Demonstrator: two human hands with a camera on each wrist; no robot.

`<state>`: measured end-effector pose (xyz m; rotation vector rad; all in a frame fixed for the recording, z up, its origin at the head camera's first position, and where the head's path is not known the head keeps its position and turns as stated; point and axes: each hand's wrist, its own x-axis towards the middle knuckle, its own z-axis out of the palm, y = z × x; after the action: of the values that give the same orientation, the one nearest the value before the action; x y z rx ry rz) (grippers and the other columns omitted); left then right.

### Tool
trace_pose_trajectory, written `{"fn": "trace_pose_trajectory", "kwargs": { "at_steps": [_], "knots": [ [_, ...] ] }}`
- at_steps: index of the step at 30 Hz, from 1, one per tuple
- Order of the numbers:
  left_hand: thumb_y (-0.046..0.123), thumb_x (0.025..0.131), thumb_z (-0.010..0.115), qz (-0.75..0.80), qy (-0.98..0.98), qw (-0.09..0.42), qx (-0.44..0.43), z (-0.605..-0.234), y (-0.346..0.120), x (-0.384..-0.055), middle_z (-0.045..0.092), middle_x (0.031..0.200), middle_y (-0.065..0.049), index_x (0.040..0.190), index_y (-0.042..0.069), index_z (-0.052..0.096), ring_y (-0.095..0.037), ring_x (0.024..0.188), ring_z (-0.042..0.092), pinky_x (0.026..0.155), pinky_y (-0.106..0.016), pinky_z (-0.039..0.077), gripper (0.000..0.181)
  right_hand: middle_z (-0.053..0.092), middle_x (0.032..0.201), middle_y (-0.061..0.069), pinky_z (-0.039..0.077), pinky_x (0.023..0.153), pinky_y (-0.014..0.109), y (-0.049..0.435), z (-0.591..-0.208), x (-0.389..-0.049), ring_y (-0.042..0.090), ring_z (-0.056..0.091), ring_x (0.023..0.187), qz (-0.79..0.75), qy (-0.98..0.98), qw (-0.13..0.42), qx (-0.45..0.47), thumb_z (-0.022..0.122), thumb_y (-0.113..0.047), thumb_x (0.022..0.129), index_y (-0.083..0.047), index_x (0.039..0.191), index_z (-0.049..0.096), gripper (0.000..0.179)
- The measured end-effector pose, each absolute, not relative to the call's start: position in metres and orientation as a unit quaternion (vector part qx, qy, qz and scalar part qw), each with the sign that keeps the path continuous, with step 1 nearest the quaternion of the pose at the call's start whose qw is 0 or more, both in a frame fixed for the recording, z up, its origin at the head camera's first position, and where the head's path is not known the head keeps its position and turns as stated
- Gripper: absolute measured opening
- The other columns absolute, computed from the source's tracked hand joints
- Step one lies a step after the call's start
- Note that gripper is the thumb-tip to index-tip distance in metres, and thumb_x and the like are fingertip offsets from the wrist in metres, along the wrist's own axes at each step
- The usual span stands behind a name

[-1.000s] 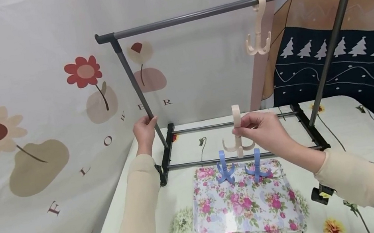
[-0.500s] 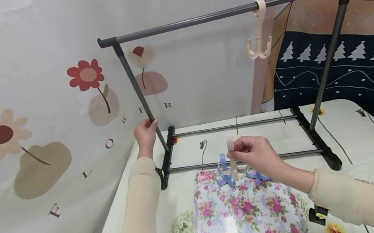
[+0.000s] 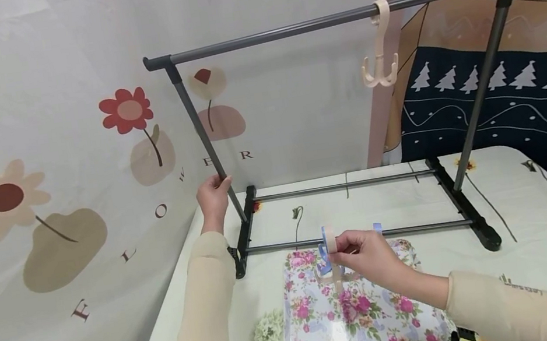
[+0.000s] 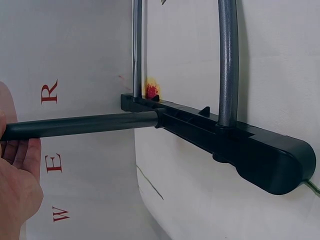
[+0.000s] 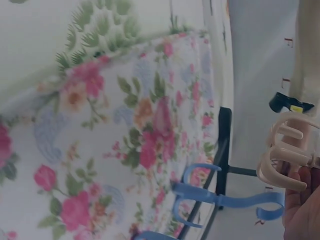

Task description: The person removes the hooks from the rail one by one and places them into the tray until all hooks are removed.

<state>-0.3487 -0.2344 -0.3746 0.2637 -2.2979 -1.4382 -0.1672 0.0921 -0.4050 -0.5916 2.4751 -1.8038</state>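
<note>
My left hand [image 3: 213, 198] grips the left upright [image 3: 199, 122] of a dark metal garment rack; the left wrist view shows its fingers [image 4: 22, 152] around the tube. Low over the floral tray, my right hand [image 3: 368, 253] pinches a cream multi-prong hanging hook [image 3: 331, 242] by its shank, the prongs pointing down. Behind it, partly covered, is a blue hook [image 3: 323, 260] on the tray. A second blue hook [image 3: 377, 227] shows only its top past the right hand. Another cream hook [image 3: 378, 48] hangs from the top bar [image 3: 274, 33].
The floral tray [image 3: 313, 329] lies in front of the rack's lower bar [image 3: 274, 247]. Black feet [image 3: 471, 217] support the rack on a flower-patterned cloth [image 3: 543, 271]. A printed curtain [image 3: 50, 62] hangs close on the left.
My right hand has lowered the cream hook and moved it left, from above the lower front bar to in front of the left blue hook. The left hand keeps its grip.
</note>
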Motion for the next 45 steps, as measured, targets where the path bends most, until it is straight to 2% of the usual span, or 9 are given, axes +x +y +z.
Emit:
{"fn": "trace_pose_trajectory", "kwargs": {
  "at_steps": [5, 13, 19, 35, 41, 45],
  "knots": [
    [0.030, 0.098, 0.066, -0.519, -0.824, 0.204, 0.098, -0.374, -0.234, -0.348, 0.068, 0.113, -0.010, 0.114, 0.005, 0.070, -0.028, 0.113, 0.059, 0.100, -0.047, 0.043, 0.029, 0.071, 0.082, -0.003, 0.055, 0.065, 0.028, 0.087, -0.422, -0.163, 0.028, 0.068, 0.077, -0.571, 0.797, 0.025, -0.195, 0.077, -0.017, 0.088, -0.012, 0.088, 0.072, 0.007],
    [0.027, 0.098, 0.066, -0.524, -0.821, 0.207, 0.096, -0.372, -0.233, -0.346, 0.068, 0.112, -0.012, 0.113, 0.003, 0.070, -0.029, 0.111, 0.059, 0.099, -0.047, 0.044, 0.028, 0.072, 0.085, -0.004, 0.055, 0.063, 0.026, 0.079, -0.443, -0.160, 0.016, 0.068, 0.074, -0.562, 0.805, 0.025, -0.189, 0.078, -0.017, 0.087, -0.015, 0.087, 0.073, 0.005],
    [0.028, 0.097, 0.066, -0.524, -0.821, 0.205, 0.097, -0.375, -0.234, -0.348, 0.068, 0.112, -0.012, 0.113, 0.004, 0.070, -0.028, 0.111, 0.059, 0.099, -0.046, 0.044, 0.029, 0.071, 0.083, -0.005, 0.054, 0.063, 0.025, 0.076, -0.457, -0.162, 0.014, 0.066, 0.075, -0.556, 0.811, 0.037, -0.180, 0.077, -0.013, 0.087, -0.014, 0.087, 0.072, 0.004],
    [0.028, 0.097, 0.067, -0.523, -0.821, 0.207, 0.095, -0.375, -0.234, -0.349, 0.068, 0.109, -0.010, 0.110, 0.006, 0.070, -0.027, 0.109, 0.059, 0.099, -0.047, 0.044, 0.026, 0.069, 0.083, -0.008, 0.053, 0.063, 0.025, 0.072, -0.475, -0.167, 0.011, 0.066, 0.077, -0.523, 0.831, 0.032, -0.188, 0.075, -0.013, 0.088, -0.015, 0.087, 0.070, 0.007],
    [0.026, 0.097, 0.066, -0.520, -0.824, 0.206, 0.095, -0.374, -0.233, -0.346, 0.068, 0.109, -0.012, 0.110, 0.004, 0.069, -0.029, 0.109, 0.059, 0.098, -0.048, 0.044, 0.026, 0.069, 0.086, -0.006, 0.054, 0.068, 0.023, 0.071, -0.478, -0.166, 0.009, 0.067, 0.080, -0.532, 0.820, 0.030, -0.208, 0.076, -0.008, 0.087, -0.014, 0.090, 0.070, 0.009],
    [0.027, 0.097, 0.066, -0.522, -0.823, 0.202, 0.093, -0.373, -0.233, -0.347, 0.068, 0.111, -0.012, 0.111, 0.005, 0.069, -0.029, 0.111, 0.059, 0.100, -0.048, 0.043, 0.027, 0.068, 0.092, -0.004, 0.055, 0.075, 0.023, 0.073, -0.480, -0.165, 0.016, 0.069, 0.087, -0.542, 0.811, 0.033, -0.219, 0.079, -0.015, 0.086, -0.013, 0.095, 0.069, 0.013]
  ]
}}
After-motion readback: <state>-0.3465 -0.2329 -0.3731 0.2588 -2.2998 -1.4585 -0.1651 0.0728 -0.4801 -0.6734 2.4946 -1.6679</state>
